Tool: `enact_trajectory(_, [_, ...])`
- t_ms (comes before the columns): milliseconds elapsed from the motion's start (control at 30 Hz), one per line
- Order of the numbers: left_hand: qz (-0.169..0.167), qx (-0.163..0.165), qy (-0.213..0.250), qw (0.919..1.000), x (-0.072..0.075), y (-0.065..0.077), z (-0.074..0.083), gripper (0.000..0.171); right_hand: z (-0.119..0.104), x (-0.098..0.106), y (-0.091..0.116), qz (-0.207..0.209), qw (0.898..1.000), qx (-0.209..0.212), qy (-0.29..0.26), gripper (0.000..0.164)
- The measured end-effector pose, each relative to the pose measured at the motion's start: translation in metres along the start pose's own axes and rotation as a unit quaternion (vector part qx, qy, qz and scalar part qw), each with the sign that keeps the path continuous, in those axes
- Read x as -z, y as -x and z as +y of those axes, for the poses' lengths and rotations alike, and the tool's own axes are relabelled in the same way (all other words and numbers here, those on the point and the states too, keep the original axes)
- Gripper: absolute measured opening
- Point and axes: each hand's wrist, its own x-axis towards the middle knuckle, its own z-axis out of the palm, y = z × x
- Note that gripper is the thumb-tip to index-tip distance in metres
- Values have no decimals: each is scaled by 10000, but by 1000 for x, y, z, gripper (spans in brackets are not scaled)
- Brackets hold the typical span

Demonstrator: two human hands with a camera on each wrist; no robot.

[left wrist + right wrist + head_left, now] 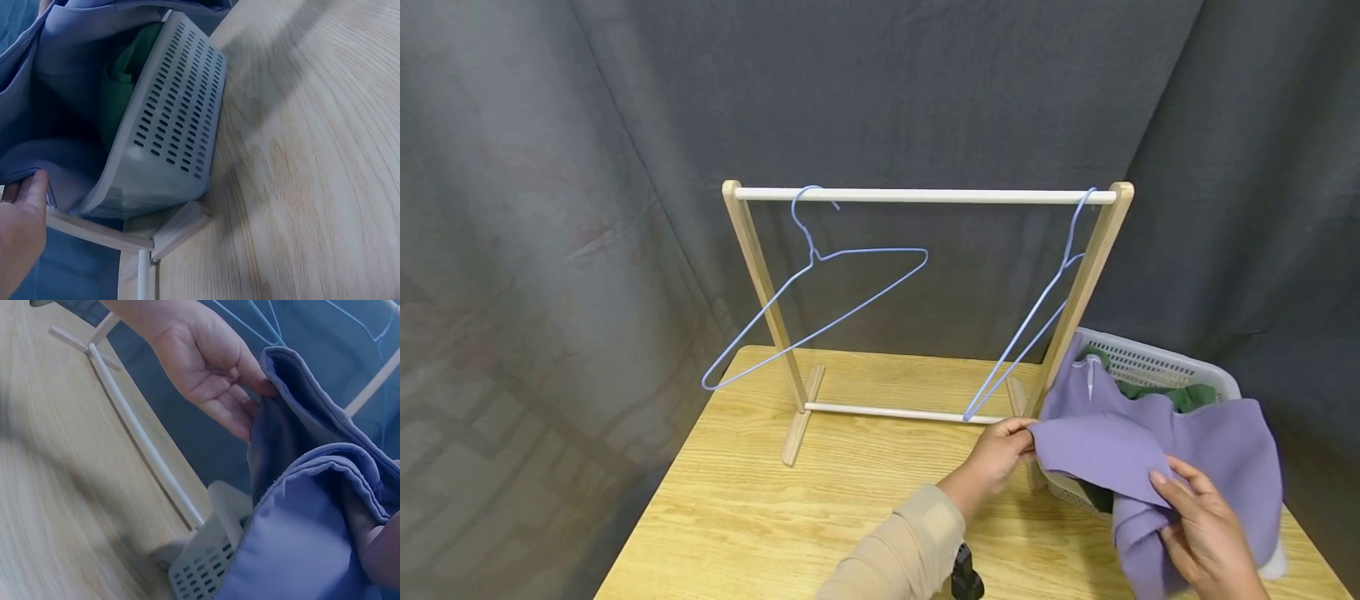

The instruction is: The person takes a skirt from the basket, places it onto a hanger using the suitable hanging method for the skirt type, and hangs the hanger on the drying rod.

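Note:
A purple garment [1097, 450] is stretched between both hands above the basket, part of it draped over the basket's rim. My left hand [1003, 450] pinches its left edge between thumb and fingers, beside the rack's right post. My right hand [1206, 529] grips another edge further right, thumb on top of the cloth. In the right wrist view the garment [294, 537] shows an open hem, with the left hand [212, 369] pinching one corner. The left wrist view shows the plastic basket [178, 106] below the cloth, with green fabric [122, 94] inside it.
A wooden rack with a white top rail [925, 196] stands on the wooden table [760, 517]. Two blue hangers hang from it, one hanger [850, 312] at left and another hanger [1018, 337] by the right post. A black object [966, 575] sits near the front edge.

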Motion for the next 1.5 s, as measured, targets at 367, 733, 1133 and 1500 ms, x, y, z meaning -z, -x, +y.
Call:
enact_trajectory(367, [-76, 141, 259, 9995, 16, 0, 4, 25, 13, -10, -3, -435, 9982, 97, -404, 34])
enact_trajectory(733, [-219, 86, 484, 9985, 29, 1, 8, 28, 26, -20, -5, -919, 9940, 250, -536, 37])
enact_trajectory(1133, [-18, 255, 654, 9975, 45, 2, 15, 22, 42, -33, -5, -1072, 9932, 126, -429, 37])
enact_trajectory(1500, [95, 167, 963, 9952, 57, 2, 23, 23, 52, -50, -4, -924, 9956, 119, -97, 35])
